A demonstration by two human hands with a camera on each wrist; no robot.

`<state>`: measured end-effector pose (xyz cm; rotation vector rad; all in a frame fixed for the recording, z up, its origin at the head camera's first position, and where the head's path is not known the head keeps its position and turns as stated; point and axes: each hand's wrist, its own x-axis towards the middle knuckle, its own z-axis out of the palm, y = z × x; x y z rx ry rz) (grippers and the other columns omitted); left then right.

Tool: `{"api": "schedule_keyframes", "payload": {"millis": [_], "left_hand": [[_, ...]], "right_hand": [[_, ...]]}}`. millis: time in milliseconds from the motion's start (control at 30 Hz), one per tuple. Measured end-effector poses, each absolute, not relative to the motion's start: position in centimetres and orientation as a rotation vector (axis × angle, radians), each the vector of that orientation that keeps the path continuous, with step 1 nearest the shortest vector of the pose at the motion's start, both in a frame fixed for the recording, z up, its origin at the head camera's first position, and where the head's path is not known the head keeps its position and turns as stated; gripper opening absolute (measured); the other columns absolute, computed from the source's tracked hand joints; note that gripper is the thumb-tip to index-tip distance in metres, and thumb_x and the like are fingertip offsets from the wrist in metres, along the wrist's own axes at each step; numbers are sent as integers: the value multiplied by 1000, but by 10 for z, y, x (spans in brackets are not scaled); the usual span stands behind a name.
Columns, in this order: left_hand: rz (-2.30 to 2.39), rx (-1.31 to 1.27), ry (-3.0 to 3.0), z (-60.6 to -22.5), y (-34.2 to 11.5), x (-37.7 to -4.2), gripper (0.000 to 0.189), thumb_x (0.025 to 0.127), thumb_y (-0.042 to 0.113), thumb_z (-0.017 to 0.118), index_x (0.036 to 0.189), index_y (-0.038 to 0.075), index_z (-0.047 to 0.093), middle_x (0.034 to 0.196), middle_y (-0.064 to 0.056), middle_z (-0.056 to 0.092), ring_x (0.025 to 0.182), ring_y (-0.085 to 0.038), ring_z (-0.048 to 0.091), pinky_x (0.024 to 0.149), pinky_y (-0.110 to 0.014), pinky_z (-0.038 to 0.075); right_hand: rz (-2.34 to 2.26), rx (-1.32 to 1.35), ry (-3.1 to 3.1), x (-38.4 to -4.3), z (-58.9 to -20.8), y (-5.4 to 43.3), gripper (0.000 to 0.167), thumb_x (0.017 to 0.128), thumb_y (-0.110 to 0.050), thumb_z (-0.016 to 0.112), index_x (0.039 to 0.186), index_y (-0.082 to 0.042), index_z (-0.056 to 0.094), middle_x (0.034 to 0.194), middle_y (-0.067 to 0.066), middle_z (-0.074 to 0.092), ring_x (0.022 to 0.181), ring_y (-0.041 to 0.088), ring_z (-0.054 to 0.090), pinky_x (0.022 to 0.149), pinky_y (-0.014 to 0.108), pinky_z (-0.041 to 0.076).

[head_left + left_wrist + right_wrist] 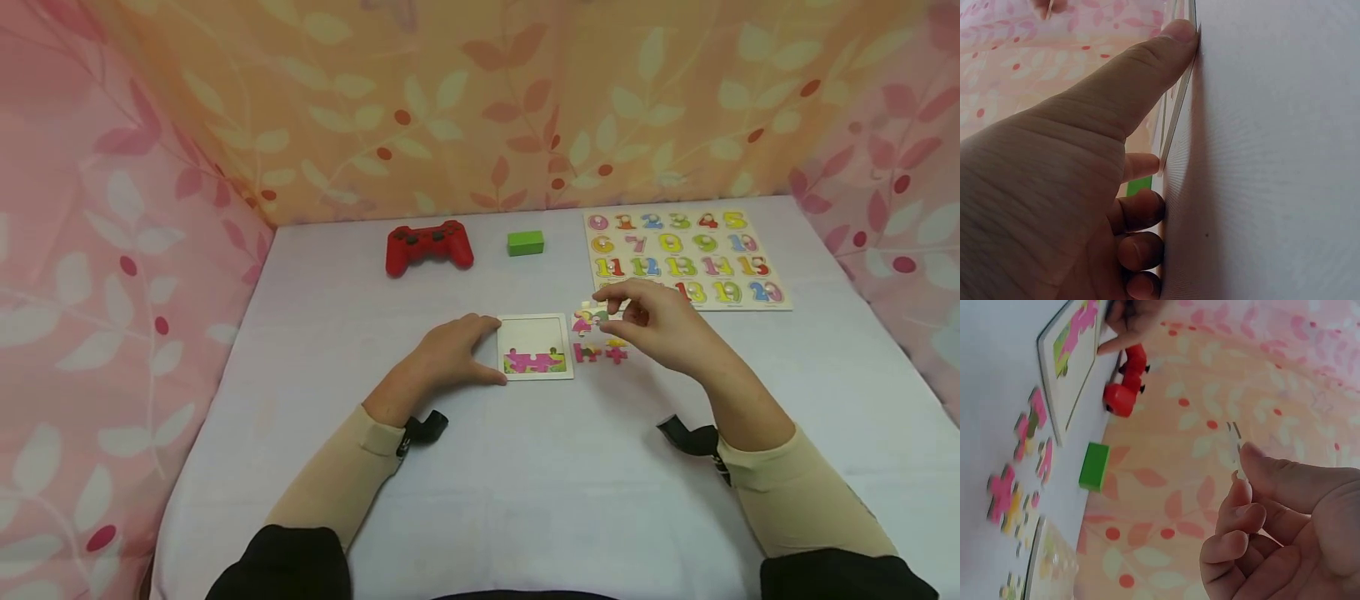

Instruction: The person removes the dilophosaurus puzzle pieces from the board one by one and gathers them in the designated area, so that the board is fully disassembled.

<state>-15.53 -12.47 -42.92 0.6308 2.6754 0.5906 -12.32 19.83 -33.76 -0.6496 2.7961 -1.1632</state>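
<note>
In the head view, my left hand [450,350] spans the left side of a small white-framed jigsaw board [532,325], thumb at its near corner and index finger at the far one. Pink and green pieces fill the board's near part. The left wrist view has the left thumb [1147,62] on the board's edge [1175,119]. My right hand [660,325], just right of the board, pinches a thin jigsaw piece [1235,440] between thumb and index finger, seen edge-on in the right wrist view. Loose jigsaw pieces [587,352] lie beneath that hand.
A number puzzle board [682,242] lies at the back right, partly behind my right hand. Toward the back stand a green block [525,242] and a red game controller [429,247]. Floral cloth [450,108] hangs around the white table [480,483].
</note>
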Motion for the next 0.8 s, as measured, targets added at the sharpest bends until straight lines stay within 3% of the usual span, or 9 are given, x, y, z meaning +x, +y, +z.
{"api": "schedule_keyframes", "payload": {"millis": [400,633,800], "left_hand": [[583,637,2682,-428,-124,-154,94,77,58,84,154,20,46,151,-1,50,138,-19,45,111,-47,40],[576,643,2688,-428,-124,-154,94,77,59,84,154,20,46,150,-1,51,136,-19,46,110,-47,40],[581,643,2688,-427,-125,-153,94,77,59,84,154,20,47,150,-1,51,136,-19,46,111,-47,40]], "right_hand": [[-1156,-472,2822,-114,-342,241,32,94,-10,75,125,-8,68,101,6,58,79,22,52,62,25,43],[-1100,-416,2761,-116,-361,261,29,94,-15,76,120,-7,67,90,9,54,74,19,46,55,28,38],[-1053,-399,2699,-120,-378,273,32,90,-14,80,120,-4,70,98,9,59,72,18,48,56,28,39]]}}
